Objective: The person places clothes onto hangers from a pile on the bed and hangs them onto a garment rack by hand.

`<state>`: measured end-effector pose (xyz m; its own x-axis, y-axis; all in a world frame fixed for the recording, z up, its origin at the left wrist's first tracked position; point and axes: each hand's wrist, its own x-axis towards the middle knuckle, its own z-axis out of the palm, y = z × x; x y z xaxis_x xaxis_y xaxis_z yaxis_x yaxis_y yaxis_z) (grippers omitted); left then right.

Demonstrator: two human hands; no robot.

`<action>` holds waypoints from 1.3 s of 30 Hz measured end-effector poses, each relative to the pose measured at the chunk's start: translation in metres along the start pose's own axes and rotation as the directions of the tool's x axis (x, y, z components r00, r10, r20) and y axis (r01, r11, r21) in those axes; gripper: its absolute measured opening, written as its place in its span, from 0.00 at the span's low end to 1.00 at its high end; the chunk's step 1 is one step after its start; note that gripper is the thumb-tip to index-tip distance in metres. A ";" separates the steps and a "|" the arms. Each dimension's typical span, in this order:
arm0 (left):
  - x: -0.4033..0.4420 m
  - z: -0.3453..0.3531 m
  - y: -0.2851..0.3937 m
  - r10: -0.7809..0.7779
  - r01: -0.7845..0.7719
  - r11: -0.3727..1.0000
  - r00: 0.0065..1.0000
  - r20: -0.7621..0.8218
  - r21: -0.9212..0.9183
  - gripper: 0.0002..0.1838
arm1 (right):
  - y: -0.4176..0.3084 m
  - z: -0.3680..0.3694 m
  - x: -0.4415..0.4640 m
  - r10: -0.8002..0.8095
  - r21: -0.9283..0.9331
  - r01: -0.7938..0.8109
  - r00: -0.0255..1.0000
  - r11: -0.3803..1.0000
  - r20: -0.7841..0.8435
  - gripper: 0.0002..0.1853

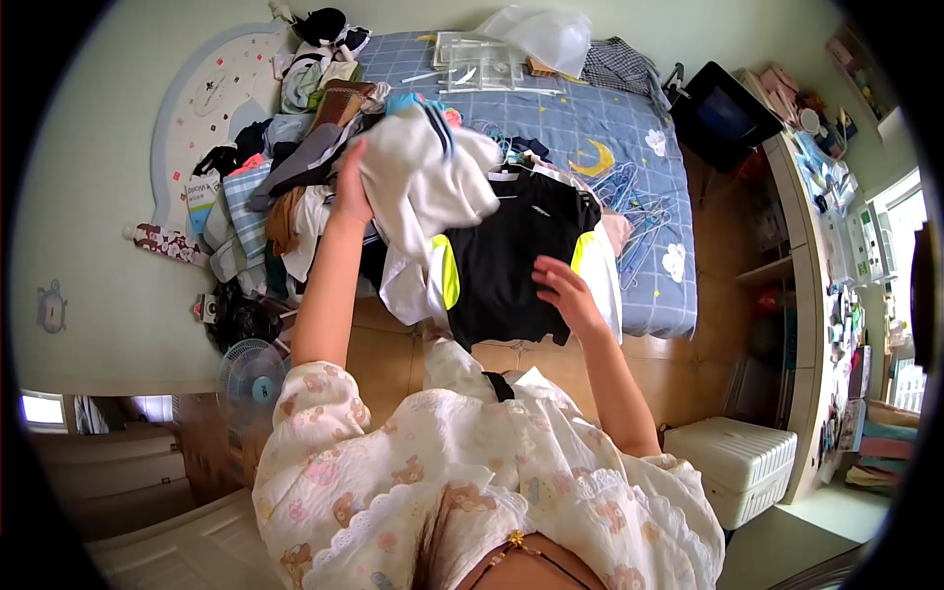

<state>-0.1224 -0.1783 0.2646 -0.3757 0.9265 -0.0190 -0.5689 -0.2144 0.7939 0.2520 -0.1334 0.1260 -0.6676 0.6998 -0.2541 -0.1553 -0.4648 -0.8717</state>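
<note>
My left hand (354,187) is closed on a white garment (423,172) with dark stripes, which hangs bunched and blurred above the bed. Below and to the right of it, a black shirt (511,246) with yellow-green side panels lies spread at the bed's near edge, over white clothing (408,290). Over the lower right part of that shirt is my right hand (570,295), its fingers apart and nothing held in them.
A heap of clothes (285,177) covers the bed's left side. Blue hangers (634,221) lie at the right on the blue bedding (659,295). Clear plastic boxes (482,61) sit at the back. A fan (258,386) and a white suitcase (737,462) stand on the floor.
</note>
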 end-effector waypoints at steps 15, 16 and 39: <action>-0.075 0.039 -0.054 -0.420 0.057 0.605 0.870 0.257 0.794 0.16 | -0.051 0.000 -0.049 -0.041 0.311 0.099 0.982 0.945 -0.186 0.25; -0.073 0.027 -0.051 -0.405 0.042 0.604 0.876 0.262 0.795 0.16 | -0.052 0.001 -0.051 -0.067 0.343 0.146 0.971 0.928 -0.230 0.27; -0.137 0.003 -0.086 -0.640 0.351 0.695 0.701 0.315 0.628 0.33 | -0.020 0.134 -0.071 -0.396 0.500 0.304 0.914 0.811 0.087 0.09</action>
<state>-0.0197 -0.2863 0.2005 0.3310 0.8842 -0.3296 -0.0679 0.3707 0.9263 0.2044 -0.2466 0.2174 -0.6117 0.7769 0.1494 -0.6931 -0.4352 -0.5746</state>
